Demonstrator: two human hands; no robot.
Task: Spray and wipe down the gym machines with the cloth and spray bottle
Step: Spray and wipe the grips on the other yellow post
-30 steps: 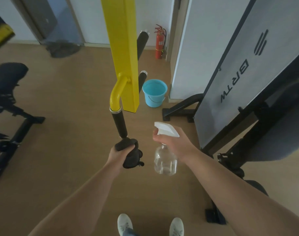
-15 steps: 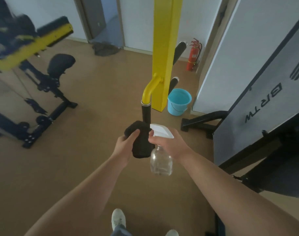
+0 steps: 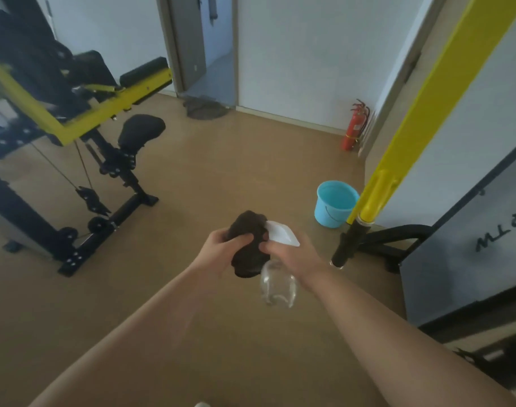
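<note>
Dark crumpled cloth [image 3: 248, 248] at frame centre is gripped by the left hand [image 3: 218, 249]; the right hand [image 3: 292, 257] grips a clear plastic spray bottle [image 3: 277, 286] touching it

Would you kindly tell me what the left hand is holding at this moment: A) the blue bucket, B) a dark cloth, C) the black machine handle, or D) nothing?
B: the left hand grips the dark cloth, bunched right beside the spray bottle that the right hand holds.
</note>
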